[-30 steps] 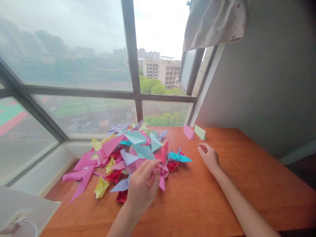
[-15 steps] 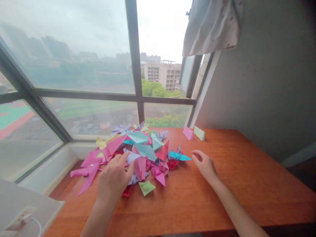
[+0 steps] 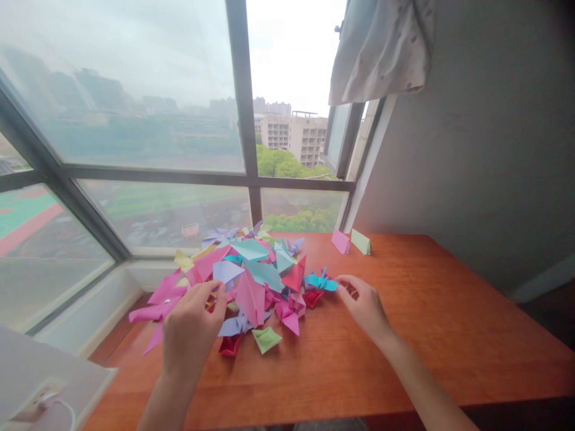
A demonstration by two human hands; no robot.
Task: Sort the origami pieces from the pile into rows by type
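A heap of folded paper shapes (image 3: 251, 269) in pink, teal, purple, yellow and red lies on the orange wooden table (image 3: 426, 335) by the window. My left hand (image 3: 191, 326) reaches into the near left side of the heap. Its thumb and fingers are curled together over pieces I cannot make out. My right hand (image 3: 365, 306) is at the heap's right edge, its fingertips pinched on the wing tip of a blue paper crane (image 3: 320, 281). A small green folded piece (image 3: 266, 339) lies loose at the front of the heap.
A pink folded card (image 3: 340, 241) and a pale green one (image 3: 360, 241) stand apart at the table's back. Large window panes and a dark frame (image 3: 246, 149) rise behind the heap. A white surface with a cable (image 3: 49, 398) is at the lower left. A grey wall is on the right.
My left hand has moved left from the middle of the heap to its near left side and curled shut. My right hand has slid left to the blue crane. A green piece was uncovered.
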